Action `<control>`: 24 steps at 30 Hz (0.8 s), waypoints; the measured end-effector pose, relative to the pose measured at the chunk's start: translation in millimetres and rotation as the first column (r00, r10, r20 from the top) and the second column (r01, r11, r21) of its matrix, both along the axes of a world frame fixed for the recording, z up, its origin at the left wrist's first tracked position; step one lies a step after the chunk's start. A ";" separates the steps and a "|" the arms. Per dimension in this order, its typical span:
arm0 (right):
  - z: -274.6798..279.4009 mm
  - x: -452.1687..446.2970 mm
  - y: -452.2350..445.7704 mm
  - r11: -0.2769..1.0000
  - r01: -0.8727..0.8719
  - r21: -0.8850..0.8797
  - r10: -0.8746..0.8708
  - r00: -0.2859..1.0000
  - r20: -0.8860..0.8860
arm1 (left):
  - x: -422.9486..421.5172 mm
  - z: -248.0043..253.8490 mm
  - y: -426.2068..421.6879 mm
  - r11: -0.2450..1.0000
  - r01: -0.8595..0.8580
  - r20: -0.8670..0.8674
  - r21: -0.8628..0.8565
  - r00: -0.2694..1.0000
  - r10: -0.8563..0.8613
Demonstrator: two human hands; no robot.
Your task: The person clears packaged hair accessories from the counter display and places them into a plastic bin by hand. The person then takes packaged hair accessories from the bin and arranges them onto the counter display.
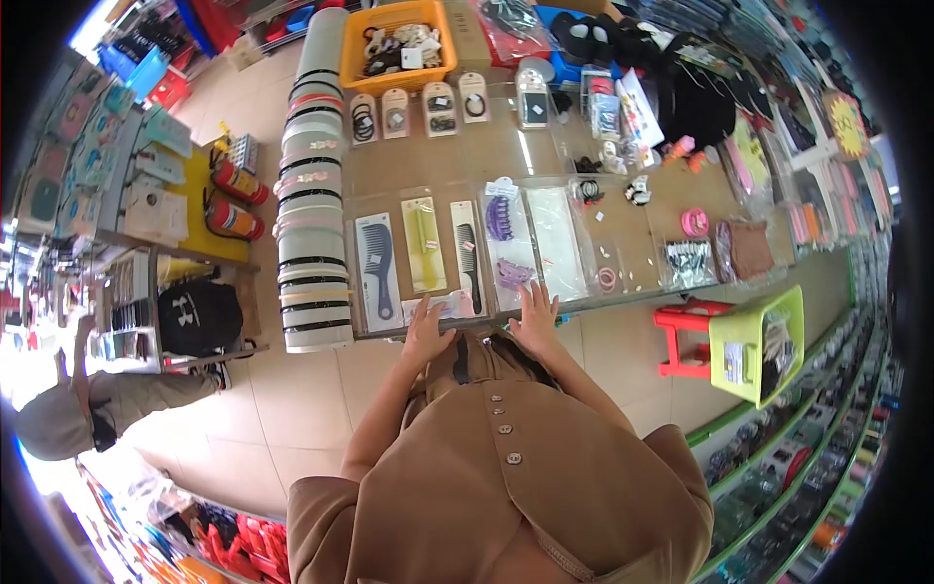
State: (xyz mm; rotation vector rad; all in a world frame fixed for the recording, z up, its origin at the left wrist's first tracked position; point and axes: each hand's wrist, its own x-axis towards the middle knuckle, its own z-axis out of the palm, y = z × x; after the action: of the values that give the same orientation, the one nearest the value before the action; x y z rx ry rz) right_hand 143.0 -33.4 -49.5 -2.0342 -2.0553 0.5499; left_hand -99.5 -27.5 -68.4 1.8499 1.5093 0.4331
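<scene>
Clear plastic packet (452,307) lies by the left hand's (425,337) fingertips, near edge of table (409,164); fingers spread, grasping nothing visible. Right hand (536,325) splayed, unclenched, beside lilac clip (514,273) at its eleven o'clock. From left hand: yellow comb (423,245) at twelve, blue comb (383,277) ten, black comb (470,261) one; orange basket (352,51) far twelve. Risk: a bodyward sleeve or finger snag could drag slick packaging off the edge.

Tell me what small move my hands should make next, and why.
I'd probably turn the small packet lengthwise with the left hand: the fingers are already at it, and it lies crosswise below the yellow comb, while that comb and the blue one lie lengthwise.
</scene>
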 end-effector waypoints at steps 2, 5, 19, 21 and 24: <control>7.5 -3.8 7.5 0.999 -0.039 0.028 0.039 0.999 -0.010 | 4.2 4.6 -1.5 0.999 -0.041 -0.013 -0.006 0.999 0.040; 9.0 -3.8 21.3 0.985 -0.129 0.114 0.143 0.982 -0.127 | 11.6 9.2 -8.6 0.995 -0.097 -0.053 0.002 0.994 0.097; 6.1 -15.5 91.3 0.921 -0.261 0.289 0.364 0.840 -0.403 | 39.0 46.9 -56.5 0.918 -0.395 -0.002 -0.040 0.919 0.395; 5.7 -22.2 112.3 0.913 -0.250 0.322 0.375 0.826 -0.421 | 36.9 52.5 -56.9 0.918 -0.395 -0.024 -0.042 0.919 0.394; 11.7 -36.1 144.7 0.888 -0.239 0.393 0.400 0.823 -0.403 | 31.3 55.1 -50.9 0.924 -0.380 -0.022 -0.043 0.925 0.379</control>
State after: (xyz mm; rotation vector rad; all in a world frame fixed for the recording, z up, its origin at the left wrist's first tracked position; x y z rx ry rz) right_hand 107.0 111.2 -37.8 -1.2124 -2.0179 0.6360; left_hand -68.2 -78.4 -13.3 1.5238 1.8781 0.5601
